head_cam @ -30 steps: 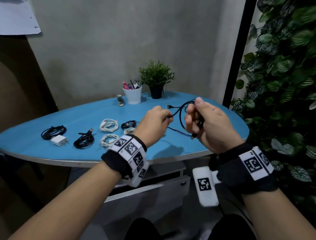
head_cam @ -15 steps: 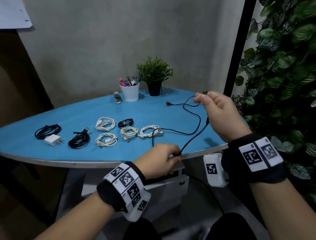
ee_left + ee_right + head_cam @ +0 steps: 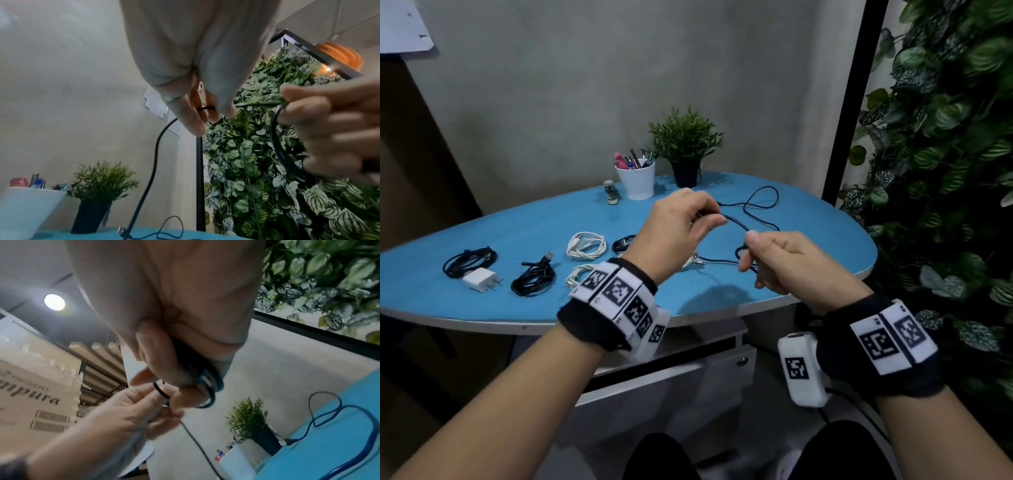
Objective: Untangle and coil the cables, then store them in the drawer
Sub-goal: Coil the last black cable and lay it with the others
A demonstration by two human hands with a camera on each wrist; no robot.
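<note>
A thin black cable (image 3: pixel 760 205) runs between both hands above the blue table (image 3: pixel 524 226). My left hand (image 3: pixel 681 222) pinches the cable (image 3: pixel 154 155) between thumb and fingers, and the cable drops from it to the table. My right hand (image 3: pixel 774 260) grips a small coil of the same cable (image 3: pixel 207 386), loops held between its thumb and curled fingers. The loose tail lies in loops on the table's far right. Several coiled cables lie on the table: white coils (image 3: pixel 585 245) and black coils (image 3: pixel 532 279). A partly open white drawer (image 3: pixel 671 370) sits under the table.
A white charger (image 3: pixel 479 279) lies by a black coil (image 3: pixel 469 261) at the left. At the back stand a white pen cup (image 3: pixel 637 180), a small potted plant (image 3: pixel 685 150) and a stapler (image 3: pixel 612 193). A leafy wall (image 3: pixel 945 154) fills the right side.
My left hand rose from the table's front edge to over the table, beside the right hand. My right hand dropped and now holds a small coil. The cable's slack shortened.
</note>
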